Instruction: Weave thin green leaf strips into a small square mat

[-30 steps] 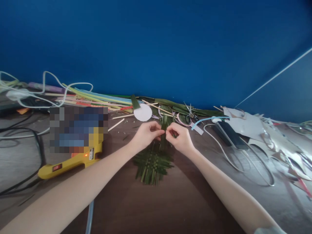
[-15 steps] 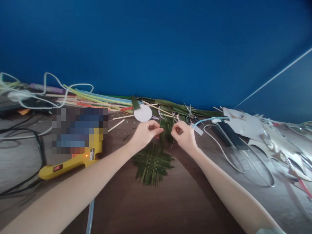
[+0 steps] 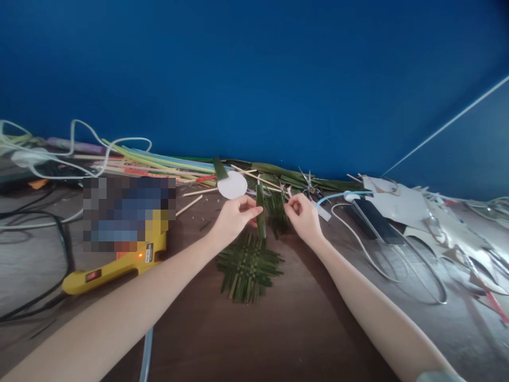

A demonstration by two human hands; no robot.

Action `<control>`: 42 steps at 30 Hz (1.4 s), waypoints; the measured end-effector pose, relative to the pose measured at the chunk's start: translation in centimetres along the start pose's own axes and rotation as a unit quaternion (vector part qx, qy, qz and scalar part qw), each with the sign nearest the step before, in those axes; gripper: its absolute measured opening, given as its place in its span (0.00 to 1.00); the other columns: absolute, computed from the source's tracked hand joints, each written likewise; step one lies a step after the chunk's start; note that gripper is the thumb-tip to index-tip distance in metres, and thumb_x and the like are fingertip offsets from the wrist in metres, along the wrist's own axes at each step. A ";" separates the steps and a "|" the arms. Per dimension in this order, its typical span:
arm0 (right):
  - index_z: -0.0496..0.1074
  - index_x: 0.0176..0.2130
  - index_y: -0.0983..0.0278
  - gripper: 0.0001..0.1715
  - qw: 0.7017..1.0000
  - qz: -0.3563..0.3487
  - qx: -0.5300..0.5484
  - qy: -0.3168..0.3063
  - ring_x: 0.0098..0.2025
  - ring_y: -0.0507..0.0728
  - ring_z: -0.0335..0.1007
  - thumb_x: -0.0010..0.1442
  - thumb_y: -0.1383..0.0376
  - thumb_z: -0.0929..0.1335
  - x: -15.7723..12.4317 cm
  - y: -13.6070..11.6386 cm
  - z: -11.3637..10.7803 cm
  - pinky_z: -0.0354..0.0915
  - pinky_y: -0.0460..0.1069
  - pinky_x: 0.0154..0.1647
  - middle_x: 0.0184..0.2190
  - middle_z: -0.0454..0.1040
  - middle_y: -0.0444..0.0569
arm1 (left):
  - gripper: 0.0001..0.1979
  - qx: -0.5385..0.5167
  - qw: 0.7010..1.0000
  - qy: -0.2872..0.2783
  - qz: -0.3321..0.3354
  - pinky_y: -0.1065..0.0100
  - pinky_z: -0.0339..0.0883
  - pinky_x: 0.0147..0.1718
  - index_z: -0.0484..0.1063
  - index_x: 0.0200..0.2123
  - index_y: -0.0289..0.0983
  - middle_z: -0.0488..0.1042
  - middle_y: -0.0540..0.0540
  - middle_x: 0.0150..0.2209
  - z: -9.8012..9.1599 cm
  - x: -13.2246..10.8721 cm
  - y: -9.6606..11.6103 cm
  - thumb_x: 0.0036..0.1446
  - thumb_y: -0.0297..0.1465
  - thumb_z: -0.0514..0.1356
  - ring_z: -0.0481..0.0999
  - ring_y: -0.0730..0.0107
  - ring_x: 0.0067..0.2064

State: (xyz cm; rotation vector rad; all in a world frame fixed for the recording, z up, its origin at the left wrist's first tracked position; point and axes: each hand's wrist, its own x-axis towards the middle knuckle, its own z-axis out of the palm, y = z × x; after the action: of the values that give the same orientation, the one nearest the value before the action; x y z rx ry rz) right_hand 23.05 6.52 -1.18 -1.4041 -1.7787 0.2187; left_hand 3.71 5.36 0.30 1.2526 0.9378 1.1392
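A small mat woven from green leaf strips (image 3: 248,268) lies on the dark wooden table (image 3: 254,339) in front of me. My left hand (image 3: 234,216) pinches one upright green leaf strip (image 3: 260,211) just beyond the mat's far edge. My right hand (image 3: 304,217) is a little to the right of it, fingers curled at a bunch of loose green strips (image 3: 278,207); whether it grips one I cannot tell.
A yellow glue gun (image 3: 119,260) with a lit lamp lies at the left beside black and white cables (image 3: 51,159). A white paper disc (image 3: 233,185), long sticks and leaves line the blue wall. Phones (image 3: 369,212), cords and silver cut-outs (image 3: 449,233) lie at the right.
My hands have drawn apart: the left lifted a single leaf strip upright, while the right moved rightward and farther from the mat. The mat has stayed where it was.
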 end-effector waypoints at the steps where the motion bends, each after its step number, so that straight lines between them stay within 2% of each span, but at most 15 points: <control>1: 0.61 0.26 0.63 0.03 1.000 0.010 0.029 -0.005 0.24 0.51 0.55 0.52 0.67 0.62 -0.1 -0.4 -0.1 0.54 0.47 0.28 0.20 0.57 0.40 | 0.08 0.003 1.000 -0.005 -0.005 0.75 0.68 0.20 0.64 0.22 0.34 0.66 0.54 0.20 0.0 0.0 0.1 0.44 0.30 0.62 0.68 0.79 0.21; 5: 0.64 0.27 0.64 0.08 0.988 -0.005 0.119 -0.098 0.27 0.51 0.59 0.55 0.65 0.61 -0.6 -2.5 -0.3 0.55 0.47 0.29 0.24 0.65 0.43 | 0.08 0.029 0.999 -0.022 -0.015 0.75 0.69 0.20 0.64 0.21 0.33 0.66 0.54 0.20 0.2 -0.2 0.3 0.45 0.28 0.61 0.69 0.79 0.20; 8: 0.65 0.27 0.64 0.09 0.980 -0.039 0.130 -0.147 0.26 0.50 0.58 0.57 0.65 0.60 -1.0 -3.8 -0.2 0.55 0.46 0.28 0.24 0.64 0.43 | 0.09 0.032 0.999 -0.035 -0.018 0.76 0.69 0.21 0.63 0.20 0.33 0.65 0.55 0.19 0.3 -0.2 0.4 0.46 0.28 0.61 0.68 0.80 0.20; 11: 0.63 0.26 0.64 0.10 0.978 -0.055 0.117 -0.165 0.25 0.50 0.56 0.57 0.65 0.60 -1.3 -4.3 -0.1 0.53 0.46 0.27 0.22 0.61 0.42 | 0.09 0.024 0.998 -0.049 -0.018 0.76 0.69 0.20 0.62 0.20 0.33 0.63 0.56 0.18 0.3 -0.2 0.2 0.46 0.27 0.61 0.68 0.81 0.19; 16: 0.62 0.26 0.64 0.10 0.979 -0.050 0.114 -0.160 0.24 0.49 0.54 0.58 0.64 0.60 -1.4 -4.1 0.0 0.52 0.45 0.25 0.21 0.59 0.41 | 0.09 0.025 0.997 -0.073 -0.029 0.77 0.69 0.20 0.63 0.21 0.33 0.65 0.56 0.17 0.3 -0.2 0.0 0.46 0.27 0.61 0.69 0.81 0.19; 26: 0.59 0.23 0.63 0.09 0.980 -0.122 0.083 -0.133 0.22 0.48 0.52 0.54 0.69 0.62 -1.4 -4.2 0.1 0.51 0.44 0.23 0.20 0.57 0.40 | 0.09 0.046 0.996 -0.072 -0.033 0.78 0.66 0.18 0.62 0.20 0.33 0.66 0.56 0.15 0.3 -0.3 0.3 0.46 0.25 0.61 0.69 0.80 0.17; 35: 0.57 0.19 0.63 0.09 0.984 -0.116 0.080 -0.107 0.20 0.47 0.50 0.48 0.71 0.62 -1.5 -4.1 0.4 0.50 0.44 0.22 0.17 0.56 0.39 | 0.07 0.086 0.991 -0.099 0.006 0.74 0.68 0.24 0.64 0.22 0.34 0.69 0.54 0.18 0.1 -0.2 -0.3 0.47 0.27 0.60 0.72 0.77 0.21; 42: 0.58 0.20 0.63 0.08 0.991 -0.084 0.058 -0.088 0.20 0.47 0.50 0.47 0.70 0.62 -1.2 -3.4 0.4 0.50 0.44 0.22 0.17 0.56 0.39 | 0.06 0.075 0.993 -0.088 0.005 0.73 0.69 0.24 0.64 0.23 0.34 0.70 0.54 0.18 -0.1 0.1 -0.4 0.47 0.26 0.60 0.72 0.76 0.21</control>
State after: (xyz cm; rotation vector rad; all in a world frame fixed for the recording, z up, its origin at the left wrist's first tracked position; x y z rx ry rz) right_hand 20.39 4.44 0.00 -1.1768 -1.9846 0.3588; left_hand 3.72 5.47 -0.11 1.4566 0.8984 0.9626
